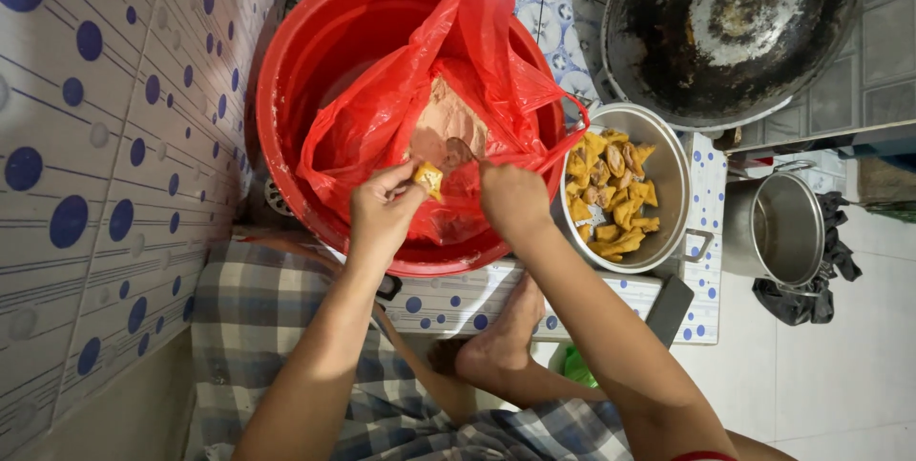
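My left hand pinches a small yellow fried piece over a red plastic bag. The bag lies open inside a big red basin and holds pinkish-brown paste. My right hand grips a spoon whose bowl sits in the paste, close to the yellow piece. To the right stands a metal pot filled with several more yellow fried pieces.
A large blackened wok lies at the top right. A smaller steel pot stands on a dark cloth at the right. A tiled wall with blue dots fills the left. My bare foot and checked cloth sit below the basin.
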